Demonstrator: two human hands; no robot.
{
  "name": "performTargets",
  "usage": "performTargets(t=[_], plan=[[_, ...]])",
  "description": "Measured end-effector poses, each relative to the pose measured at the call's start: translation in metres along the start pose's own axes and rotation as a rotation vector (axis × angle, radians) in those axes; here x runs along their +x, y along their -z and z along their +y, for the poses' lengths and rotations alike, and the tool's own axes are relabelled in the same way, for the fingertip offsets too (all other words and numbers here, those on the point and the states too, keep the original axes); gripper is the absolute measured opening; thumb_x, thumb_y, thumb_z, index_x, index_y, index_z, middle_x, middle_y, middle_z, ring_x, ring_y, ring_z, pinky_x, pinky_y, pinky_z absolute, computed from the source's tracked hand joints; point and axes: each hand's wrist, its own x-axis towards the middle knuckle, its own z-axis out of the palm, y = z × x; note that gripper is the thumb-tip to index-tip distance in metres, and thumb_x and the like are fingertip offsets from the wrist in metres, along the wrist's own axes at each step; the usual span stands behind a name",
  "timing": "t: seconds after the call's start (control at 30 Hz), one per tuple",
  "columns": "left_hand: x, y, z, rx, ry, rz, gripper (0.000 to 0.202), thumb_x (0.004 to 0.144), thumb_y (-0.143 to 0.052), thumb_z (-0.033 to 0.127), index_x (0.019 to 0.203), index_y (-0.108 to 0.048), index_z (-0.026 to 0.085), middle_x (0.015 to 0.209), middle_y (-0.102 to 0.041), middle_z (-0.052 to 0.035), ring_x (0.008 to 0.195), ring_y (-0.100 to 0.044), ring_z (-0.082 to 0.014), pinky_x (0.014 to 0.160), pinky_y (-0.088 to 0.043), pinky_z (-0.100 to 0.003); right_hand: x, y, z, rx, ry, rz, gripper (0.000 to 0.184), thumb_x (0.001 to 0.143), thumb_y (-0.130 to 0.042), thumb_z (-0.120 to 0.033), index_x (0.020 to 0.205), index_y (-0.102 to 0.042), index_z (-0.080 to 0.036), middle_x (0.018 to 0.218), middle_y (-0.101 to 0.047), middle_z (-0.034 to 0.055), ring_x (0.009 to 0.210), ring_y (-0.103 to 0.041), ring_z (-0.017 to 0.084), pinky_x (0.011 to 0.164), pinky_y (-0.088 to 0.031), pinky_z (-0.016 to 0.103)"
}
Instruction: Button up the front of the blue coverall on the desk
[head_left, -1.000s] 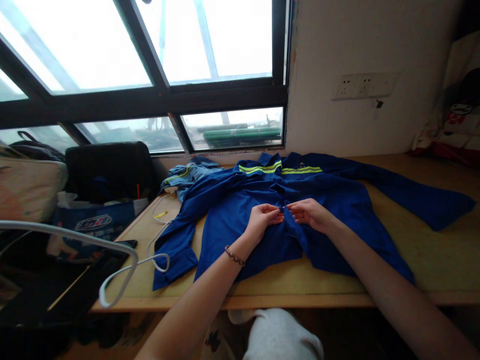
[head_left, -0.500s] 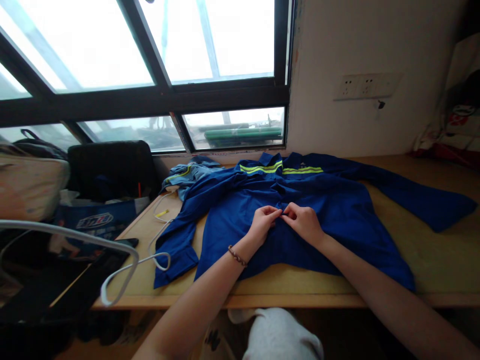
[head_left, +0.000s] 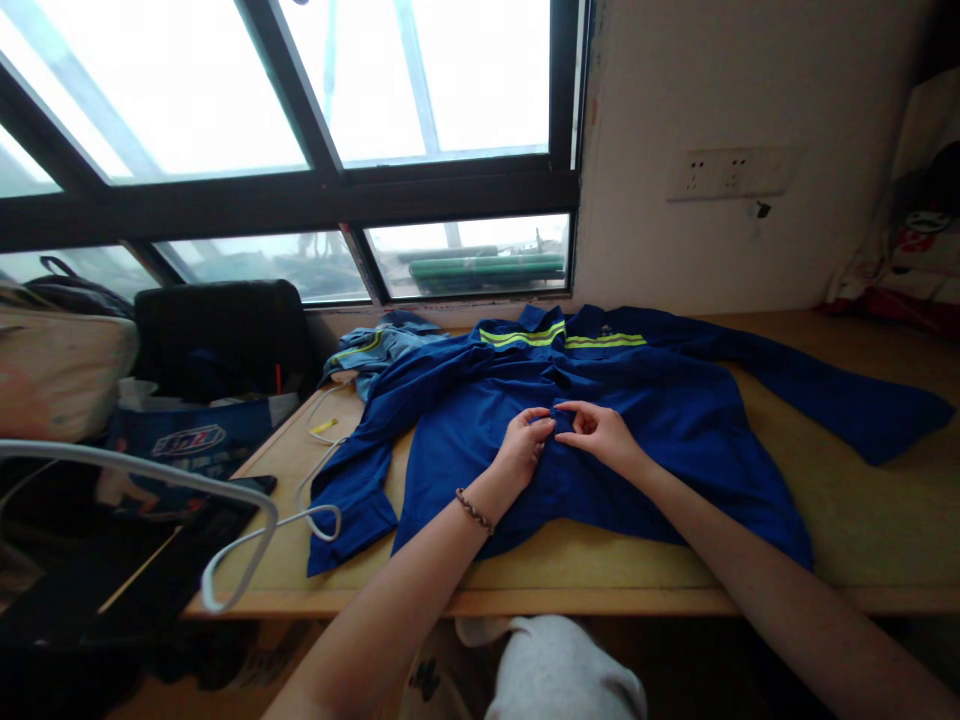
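Note:
A blue work jacket (head_left: 675,420) with yellow reflective stripes lies spread flat on the wooden table (head_left: 877,520), collar toward the window. My left hand (head_left: 525,445), with a bracelet on its wrist, and my right hand (head_left: 596,432) meet at the jacket's front opening, mid-chest. Both pinch the fabric edges there with thumb and fingers. What lies between the fingertips is too small to make out.
A second, paler blue garment (head_left: 375,350) is bunched at the jacket's upper left. A white cable (head_left: 315,470) lies on the table's left part. A white hanger (head_left: 225,520) juts in from the left. Bags (head_left: 217,340) are stacked beside the table. Wall sockets (head_left: 731,172) are above.
The raised front flap has been laid flat. Both hands have moved slightly up the jacket's front opening, toward the collar.

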Motion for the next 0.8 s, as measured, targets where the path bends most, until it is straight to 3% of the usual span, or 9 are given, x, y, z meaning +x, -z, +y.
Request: performTargets(t=[0.3,0.43,0.57,0.7,0.8], plan=[[0.003,0.001,-0.004,-0.07,-0.081,-0.032,0.042,0.052,-0.063,0.005,0.089,-0.047,0.017,0.07,-0.057,0.0025,0.049,-0.053,-0.007,0.045,-0.037,-0.018,0.005,-0.007,0.017,0.2,-0.127,-0.063,0.058,0.057,-0.07,-0.04,0.105,-0.059,-0.01,0.056,-0.049,-0.0045,0.05,-0.043,0.009,0.051,-0.035,0.022],[0.004,0.003,-0.003,-0.054,-0.111,-0.058,0.043,0.053,-0.065,0.009,0.091,-0.047,0.018,0.07,-0.057,0.0032,0.047,-0.051,-0.0063,0.044,-0.035,-0.017,0.0,-0.004,0.005,0.138,-0.027,-0.028,0.059,0.062,-0.067,-0.036,0.116,-0.052,-0.016,0.057,-0.046,-0.0058,0.05,-0.041,0.008,0.051,-0.034,0.021],[0.004,0.003,-0.001,-0.038,-0.127,-0.05,0.044,0.052,-0.066,0.008,0.091,-0.049,0.017,0.067,-0.057,0.0036,0.047,-0.051,-0.0064,0.045,-0.036,-0.017,-0.005,-0.002,-0.004,-0.033,0.103,-0.042,0.049,0.07,-0.06,-0.032,0.118,-0.052,-0.021,0.06,-0.047,-0.0048,0.05,-0.04,0.008,0.05,-0.033,0.021],[0.006,0.004,-0.002,-0.052,-0.142,-0.061,0.044,0.05,-0.066,0.004,0.089,-0.05,0.017,0.065,-0.058,0.0039,0.05,-0.053,-0.0072,0.048,-0.039,-0.018,-0.003,-0.001,-0.002,-0.07,0.07,-0.061,0.046,0.071,-0.059,-0.032,0.115,-0.054,-0.02,0.058,-0.047,-0.0047,0.05,-0.042,0.009,0.049,-0.034,0.021],[0.012,0.008,-0.003,-0.07,-0.135,-0.069,0.044,0.051,-0.067,0.004,0.091,-0.052,0.016,0.073,-0.061,0.0,0.055,-0.056,-0.0089,0.052,-0.042,-0.019,-0.005,-0.001,-0.007,-0.076,0.069,0.026,0.04,0.073,-0.057,-0.032,0.11,-0.054,-0.018,0.059,-0.048,-0.0037,0.05,-0.043,0.009,0.05,-0.035,0.022]])
